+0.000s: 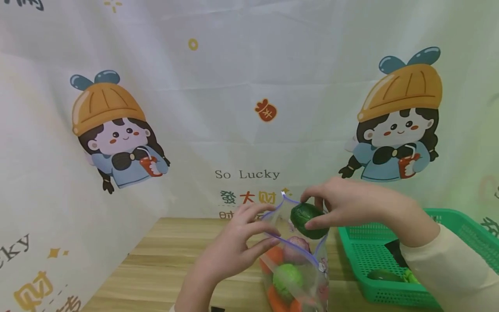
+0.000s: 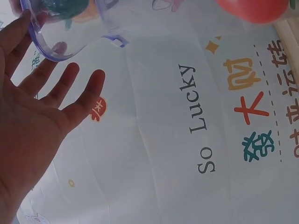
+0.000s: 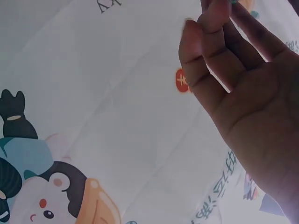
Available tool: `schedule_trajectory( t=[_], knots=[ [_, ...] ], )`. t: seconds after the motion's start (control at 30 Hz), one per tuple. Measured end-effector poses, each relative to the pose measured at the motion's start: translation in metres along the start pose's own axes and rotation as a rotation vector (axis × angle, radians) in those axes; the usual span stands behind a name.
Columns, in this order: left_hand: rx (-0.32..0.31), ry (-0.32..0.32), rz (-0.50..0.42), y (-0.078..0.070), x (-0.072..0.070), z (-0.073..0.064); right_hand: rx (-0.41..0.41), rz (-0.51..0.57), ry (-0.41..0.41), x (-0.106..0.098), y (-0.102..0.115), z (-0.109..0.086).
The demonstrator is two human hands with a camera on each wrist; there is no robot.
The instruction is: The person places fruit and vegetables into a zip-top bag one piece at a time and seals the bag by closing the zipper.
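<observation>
My right hand [image 1: 343, 206] pinches a dark green avocado [image 1: 308, 220] between thumb and fingers at the mouth of a clear zip bag [image 1: 312, 277] with a purple-blue seal. On the bag's left side, my left hand [image 1: 238, 242] pinches the rim with thumb and fingers, its other fingers spread in the left wrist view. Through the plastic show a round light green vegetable [image 1: 287, 279], a purplish one [image 1: 296, 249] and several orange-red pieces [image 1: 273, 258]. The right wrist view shows the right hand [image 3: 252, 88] with bent fingers, the avocado mostly out of frame.
A green perforated basket [image 1: 390, 297] stands to the right, partly behind the right forearm. In it lie a dark green vegetable [image 1: 383, 275] and something bright green [image 1: 410, 276]. The wooden table [image 1: 156, 268] ends at a printed cloth [image 1: 218, 108] hanging behind.
</observation>
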State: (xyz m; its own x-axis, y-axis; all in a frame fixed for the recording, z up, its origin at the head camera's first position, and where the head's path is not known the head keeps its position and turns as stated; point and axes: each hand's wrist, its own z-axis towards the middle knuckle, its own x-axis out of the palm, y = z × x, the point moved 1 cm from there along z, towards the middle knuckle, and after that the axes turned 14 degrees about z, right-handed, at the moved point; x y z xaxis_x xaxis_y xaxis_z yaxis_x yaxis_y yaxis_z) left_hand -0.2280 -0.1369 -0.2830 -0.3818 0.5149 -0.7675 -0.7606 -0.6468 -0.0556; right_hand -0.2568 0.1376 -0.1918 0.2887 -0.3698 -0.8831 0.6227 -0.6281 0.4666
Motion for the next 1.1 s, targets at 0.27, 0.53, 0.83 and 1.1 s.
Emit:
schedule_trajectory(
  t=[0.27, 0.53, 0.83, 1.1],
  knots=[
    [0.016, -0.013, -0.015, -0.005, 0.001, 0.002, 0.052, -0.089, 0.071, 0.012, -0.003, 0.007],
    [0.026, -0.042, 0.003, -0.007, 0.001, 0.002, 0.096, -0.122, 0.085, 0.01, -0.001, 0.008],
    [0.007, -0.031, -0.007, -0.006, 0.001, 0.001, 0.066, -0.17, 0.048, -0.001, -0.012, 0.004],
    [0.014, -0.008, -0.009, -0.004, 0.003, 0.0, 0.098, -0.177, 0.018, -0.018, -0.046, -0.001]
  ],
)
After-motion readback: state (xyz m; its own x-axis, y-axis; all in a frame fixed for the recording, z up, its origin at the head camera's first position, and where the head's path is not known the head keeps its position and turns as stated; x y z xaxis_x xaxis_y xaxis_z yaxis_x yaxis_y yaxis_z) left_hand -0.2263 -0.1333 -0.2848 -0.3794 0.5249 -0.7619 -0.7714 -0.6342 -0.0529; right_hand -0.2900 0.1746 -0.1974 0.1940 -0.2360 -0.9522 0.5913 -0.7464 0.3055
